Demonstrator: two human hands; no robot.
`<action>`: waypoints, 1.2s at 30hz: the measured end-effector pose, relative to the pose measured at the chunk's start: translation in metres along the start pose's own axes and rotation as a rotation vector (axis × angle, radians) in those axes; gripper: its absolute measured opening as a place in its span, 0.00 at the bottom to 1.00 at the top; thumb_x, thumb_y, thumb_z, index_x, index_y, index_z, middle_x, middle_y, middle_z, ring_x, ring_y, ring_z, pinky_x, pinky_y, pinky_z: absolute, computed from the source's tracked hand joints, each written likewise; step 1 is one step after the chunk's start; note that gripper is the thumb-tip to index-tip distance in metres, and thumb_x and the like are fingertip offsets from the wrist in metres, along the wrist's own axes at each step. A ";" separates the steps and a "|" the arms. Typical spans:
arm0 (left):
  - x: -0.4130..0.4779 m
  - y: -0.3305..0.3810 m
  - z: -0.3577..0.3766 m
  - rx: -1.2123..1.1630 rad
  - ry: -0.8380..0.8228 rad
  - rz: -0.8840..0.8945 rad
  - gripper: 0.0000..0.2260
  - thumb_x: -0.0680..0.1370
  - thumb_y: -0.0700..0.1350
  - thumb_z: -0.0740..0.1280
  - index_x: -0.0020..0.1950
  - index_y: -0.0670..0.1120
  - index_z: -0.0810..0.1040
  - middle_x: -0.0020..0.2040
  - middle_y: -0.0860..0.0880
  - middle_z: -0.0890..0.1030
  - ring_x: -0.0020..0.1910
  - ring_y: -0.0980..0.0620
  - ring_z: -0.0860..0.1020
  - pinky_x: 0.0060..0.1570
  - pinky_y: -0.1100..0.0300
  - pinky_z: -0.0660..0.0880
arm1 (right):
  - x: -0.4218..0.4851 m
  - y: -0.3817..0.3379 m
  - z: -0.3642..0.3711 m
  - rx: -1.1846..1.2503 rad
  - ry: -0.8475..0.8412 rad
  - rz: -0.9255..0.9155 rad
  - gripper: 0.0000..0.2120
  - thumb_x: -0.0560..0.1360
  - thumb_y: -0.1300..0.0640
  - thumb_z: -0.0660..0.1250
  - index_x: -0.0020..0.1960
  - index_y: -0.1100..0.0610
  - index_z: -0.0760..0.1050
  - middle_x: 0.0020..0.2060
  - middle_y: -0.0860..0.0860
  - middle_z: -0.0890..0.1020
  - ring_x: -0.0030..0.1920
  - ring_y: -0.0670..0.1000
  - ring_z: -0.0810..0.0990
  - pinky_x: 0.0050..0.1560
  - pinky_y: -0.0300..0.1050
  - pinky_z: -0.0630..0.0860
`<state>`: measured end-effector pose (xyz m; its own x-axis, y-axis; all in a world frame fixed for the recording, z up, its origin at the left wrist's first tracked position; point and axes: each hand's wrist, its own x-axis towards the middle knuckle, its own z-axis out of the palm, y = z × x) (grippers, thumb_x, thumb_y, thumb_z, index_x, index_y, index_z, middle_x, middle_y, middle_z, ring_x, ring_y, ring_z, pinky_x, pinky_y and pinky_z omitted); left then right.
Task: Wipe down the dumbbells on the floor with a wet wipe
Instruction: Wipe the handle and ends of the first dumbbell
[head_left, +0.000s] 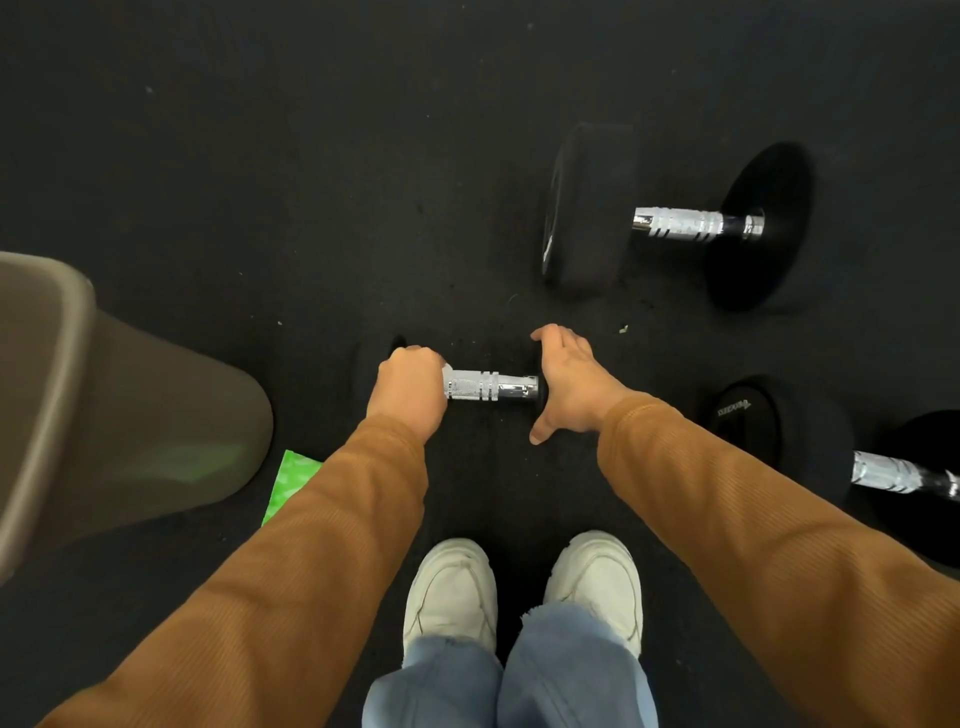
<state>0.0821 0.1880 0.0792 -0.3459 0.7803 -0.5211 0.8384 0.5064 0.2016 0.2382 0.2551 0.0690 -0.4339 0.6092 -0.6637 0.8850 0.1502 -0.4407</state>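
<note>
The left grip (413, 387) is closed round the left end of the chrome handle (478, 385) of the nearest dumbbell (514, 387), with a corner of the white wet wipe (447, 371) showing at the edge of the fist. The wipe appears to be wrapped round the bar so it can be drawn along the knurling. The right grip (569, 387) is spread open, fingers and thumb splayed against the black head at the handle's right end, probably so that the dumbbell is kept from rolling on the floor (260, 182) while it is rubbed. Both heads are hard to tell from the dark rubber. A second dumbbell (685, 222) lies farther off to the right and a third dumbbell (769, 431) nearer on the right, both apart from the hands. A green packet (292, 480) is partly hidden under the left sleeve, beside a grey-brown moulded object (104, 395) that cannot be identified. Nothing is seen blocking the handle.
</note>
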 end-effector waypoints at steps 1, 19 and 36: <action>0.000 0.000 0.000 -0.002 0.000 0.016 0.14 0.78 0.36 0.61 0.63 0.44 0.76 0.56 0.42 0.76 0.56 0.44 0.75 0.54 0.55 0.74 | 0.000 0.000 0.000 0.003 -0.002 0.001 0.53 0.58 0.61 0.81 0.73 0.56 0.52 0.72 0.54 0.58 0.74 0.55 0.54 0.71 0.51 0.59; -0.001 -0.007 -0.001 0.192 0.029 0.092 0.13 0.77 0.34 0.62 0.60 0.41 0.76 0.55 0.42 0.76 0.53 0.41 0.76 0.49 0.54 0.74 | -0.010 0.006 0.002 -0.098 0.073 -0.046 0.55 0.60 0.54 0.80 0.76 0.54 0.49 0.72 0.52 0.55 0.72 0.55 0.55 0.69 0.53 0.63; -0.006 -0.013 0.012 0.161 0.045 0.020 0.08 0.76 0.36 0.65 0.55 0.39 0.76 0.53 0.41 0.75 0.53 0.40 0.76 0.49 0.53 0.74 | -0.005 0.005 0.007 -0.056 0.057 0.001 0.57 0.59 0.58 0.81 0.76 0.55 0.47 0.73 0.53 0.53 0.73 0.56 0.53 0.70 0.53 0.61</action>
<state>0.0786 0.1722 0.0703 -0.3438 0.8074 -0.4795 0.9010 0.4275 0.0740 0.2436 0.2480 0.0658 -0.4240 0.6528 -0.6277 0.8942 0.1918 -0.4044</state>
